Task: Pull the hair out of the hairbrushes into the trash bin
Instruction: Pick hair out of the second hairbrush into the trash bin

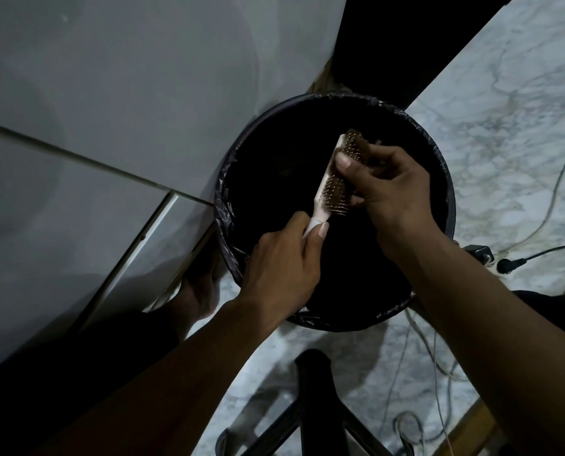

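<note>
Both hands clamp one hairbrush over the lined trash bin, its dark inside seemingly empty.

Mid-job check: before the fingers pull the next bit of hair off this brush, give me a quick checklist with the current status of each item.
1. Hairbrush held over the open trash bin: ok, it sits above the bin's mouth.
2. Left hand secure on the handle: ok, fingers and thumb wrapped around it.
3. Right hand at the bristles: ok, thumb across the bristle pad.
4. Hair actually pinched in the right fingers: cannot tell, the hand hides it.
5. Bin liner in place: ok, folded over the rim.
6. Hair already in the bin: cannot tell, the inside is too dark.
</note>
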A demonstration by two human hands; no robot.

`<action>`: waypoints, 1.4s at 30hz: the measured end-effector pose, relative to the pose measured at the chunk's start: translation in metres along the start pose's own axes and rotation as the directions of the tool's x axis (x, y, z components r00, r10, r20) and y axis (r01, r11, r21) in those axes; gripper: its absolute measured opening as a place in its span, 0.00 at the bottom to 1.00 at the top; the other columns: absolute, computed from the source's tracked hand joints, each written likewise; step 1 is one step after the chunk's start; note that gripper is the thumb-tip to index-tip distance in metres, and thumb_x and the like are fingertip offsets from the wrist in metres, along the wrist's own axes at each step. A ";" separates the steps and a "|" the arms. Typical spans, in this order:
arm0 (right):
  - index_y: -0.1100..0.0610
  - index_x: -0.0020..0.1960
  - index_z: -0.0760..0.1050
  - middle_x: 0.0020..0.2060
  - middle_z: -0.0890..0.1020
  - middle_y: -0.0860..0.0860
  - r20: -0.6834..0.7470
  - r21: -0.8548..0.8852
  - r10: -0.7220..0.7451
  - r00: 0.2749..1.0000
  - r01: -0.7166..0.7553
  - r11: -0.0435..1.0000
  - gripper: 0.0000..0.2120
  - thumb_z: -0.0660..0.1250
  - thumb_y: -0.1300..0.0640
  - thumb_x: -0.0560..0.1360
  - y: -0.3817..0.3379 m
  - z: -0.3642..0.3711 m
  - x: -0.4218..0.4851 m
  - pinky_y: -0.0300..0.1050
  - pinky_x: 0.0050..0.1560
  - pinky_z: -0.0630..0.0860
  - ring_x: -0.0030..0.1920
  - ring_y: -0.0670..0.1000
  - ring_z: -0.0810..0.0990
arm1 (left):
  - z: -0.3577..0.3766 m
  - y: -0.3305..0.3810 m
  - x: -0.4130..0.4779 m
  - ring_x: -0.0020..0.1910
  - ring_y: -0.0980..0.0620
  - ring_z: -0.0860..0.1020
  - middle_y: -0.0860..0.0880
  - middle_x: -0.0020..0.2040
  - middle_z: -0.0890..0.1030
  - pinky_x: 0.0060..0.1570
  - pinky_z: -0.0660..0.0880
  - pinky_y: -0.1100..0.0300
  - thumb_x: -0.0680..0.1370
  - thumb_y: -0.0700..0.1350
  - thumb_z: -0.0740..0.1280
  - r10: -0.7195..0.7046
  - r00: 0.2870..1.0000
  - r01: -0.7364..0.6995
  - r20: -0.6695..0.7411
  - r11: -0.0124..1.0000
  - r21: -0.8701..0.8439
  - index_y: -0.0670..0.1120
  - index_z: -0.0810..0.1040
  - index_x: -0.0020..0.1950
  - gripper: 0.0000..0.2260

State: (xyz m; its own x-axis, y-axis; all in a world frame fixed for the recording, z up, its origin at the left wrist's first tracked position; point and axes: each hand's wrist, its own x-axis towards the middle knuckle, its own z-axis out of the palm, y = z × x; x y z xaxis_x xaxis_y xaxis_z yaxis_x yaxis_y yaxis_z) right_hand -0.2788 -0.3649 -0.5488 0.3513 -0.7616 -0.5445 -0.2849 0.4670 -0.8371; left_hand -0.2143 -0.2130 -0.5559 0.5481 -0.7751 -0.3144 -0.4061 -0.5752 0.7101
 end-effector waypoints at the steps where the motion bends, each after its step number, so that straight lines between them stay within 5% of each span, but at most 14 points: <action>1: 0.64 0.60 0.78 0.53 0.83 0.67 -0.015 0.031 -0.006 1.000 0.007 0.999 0.19 0.77 0.60 0.72 0.000 0.000 0.000 0.61 0.49 0.85 0.49 0.60 0.87 | 0.000 0.000 0.000 0.31 0.46 0.77 0.52 0.32 0.74 0.30 0.69 0.54 0.84 0.56 0.56 0.015 1.000 -0.015 -0.004 1.000 -0.002 0.51 0.66 0.44 0.12; 5: 0.65 0.53 0.80 0.43 0.85 0.57 -0.058 0.090 -0.042 0.997 0.047 0.995 0.08 0.74 0.63 0.75 0.001 0.001 0.000 0.46 0.42 0.84 0.40 0.49 0.86 | 0.002 0.001 -0.001 0.30 0.48 0.75 0.54 0.30 0.71 0.31 0.64 0.56 0.84 0.55 0.58 0.041 0.999 -0.041 -0.009 0.999 -0.017 0.51 0.66 0.44 0.12; 7: 0.58 0.46 0.81 0.40 0.85 0.51 -0.085 0.064 -0.064 0.994 0.070 0.995 0.02 0.73 0.61 0.76 0.003 0.000 0.001 0.48 0.44 0.83 0.39 0.47 0.84 | 0.003 0.001 -0.002 0.29 0.50 0.73 0.55 0.29 0.70 0.31 0.62 0.58 0.84 0.55 0.58 0.045 0.999 -0.045 -0.012 0.999 -0.011 0.51 0.65 0.43 0.12; 12: 0.54 0.40 0.79 0.35 0.83 0.48 -0.169 0.033 -0.065 0.984 0.072 0.997 0.08 0.71 0.58 0.78 0.001 0.000 0.006 0.44 0.42 0.79 0.35 0.45 0.81 | 0.003 -0.001 -0.001 0.30 0.45 0.76 0.54 0.29 0.71 0.30 0.64 0.56 0.83 0.56 0.57 0.043 0.999 -0.043 -0.009 0.999 -0.029 0.51 0.66 0.43 0.13; 17: 0.55 0.42 0.75 0.35 0.79 0.50 -0.148 0.070 -0.024 0.989 0.035 0.997 0.10 0.65 0.55 0.82 0.002 0.004 0.007 0.43 0.38 0.77 0.34 0.46 0.77 | -0.001 0.001 0.005 0.28 0.50 0.72 0.53 0.29 0.70 0.29 0.61 0.57 0.84 0.56 0.57 -0.036 0.999 0.035 -0.017 0.998 -0.043 0.51 0.66 0.43 0.13; 21: 0.56 0.44 0.69 0.48 0.80 0.58 -0.144 0.164 0.092 0.985 -0.068 0.984 0.10 0.60 0.56 0.84 0.003 0.012 0.001 0.43 0.40 0.82 0.46 0.53 0.84 | -0.004 0.000 0.007 0.25 0.55 0.70 0.53 0.28 0.70 0.26 0.59 0.65 0.84 0.55 0.57 -0.094 0.995 0.093 -0.028 0.995 -0.042 0.50 0.67 0.42 0.14; 24: 0.56 0.45 0.68 0.48 0.80 0.56 -0.145 0.192 0.116 0.983 -0.087 0.977 0.09 0.60 0.56 0.84 0.001 0.014 -0.001 0.46 0.41 0.84 0.46 0.52 0.84 | -0.005 0.000 0.007 0.25 0.55 0.71 0.53 0.28 0.71 0.25 0.60 0.65 0.84 0.56 0.57 -0.122 0.992 0.120 -0.029 0.992 -0.043 0.50 0.67 0.42 0.14; 27: 0.53 0.53 0.69 0.47 0.77 0.50 -0.141 0.021 -0.053 0.989 0.057 0.998 0.05 0.65 0.56 0.81 0.003 0.011 -0.003 0.43 0.44 0.81 0.45 0.47 0.80 | -0.005 0.000 0.007 0.27 0.54 0.73 0.52 0.30 0.73 0.27 0.62 0.61 0.84 0.56 0.57 -0.133 0.991 0.132 -0.021 0.991 -0.016 0.50 0.68 0.43 0.14; 32: 0.51 0.66 0.77 0.58 0.83 0.45 0.055 -0.346 -0.260 0.964 0.263 0.901 0.22 0.75 0.49 0.74 0.015 0.009 -0.004 0.41 0.62 0.79 0.59 0.40 0.82 | -0.002 0.000 0.004 0.33 0.42 0.78 0.46 0.34 0.78 0.32 0.72 0.49 0.84 0.56 0.57 -0.070 0.997 0.070 -0.032 0.998 0.005 0.50 0.68 0.45 0.13; 42: 0.52 0.46 0.84 0.35 0.81 0.38 -0.141 -0.488 -0.305 0.942 0.202 0.849 0.03 0.74 0.53 0.76 0.014 0.005 0.000 0.22 0.38 0.71 0.35 0.30 0.79 | 0.008 0.004 -0.004 0.36 0.39 0.79 0.45 0.36 0.79 0.33 0.70 0.50 0.84 0.55 0.58 -0.064 0.998 0.064 -0.010 0.998 0.016 0.50 0.68 0.44 0.13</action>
State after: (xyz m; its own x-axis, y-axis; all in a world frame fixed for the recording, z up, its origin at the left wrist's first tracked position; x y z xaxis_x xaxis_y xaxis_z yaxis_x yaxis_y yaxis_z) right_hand -0.2784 -0.3563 -0.5603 0.2925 -0.9230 -0.2499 -0.6064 0.0230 -0.7948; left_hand -0.2242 -0.2144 -0.5567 0.5800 -0.7343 -0.3528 -0.3818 -0.6276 0.6785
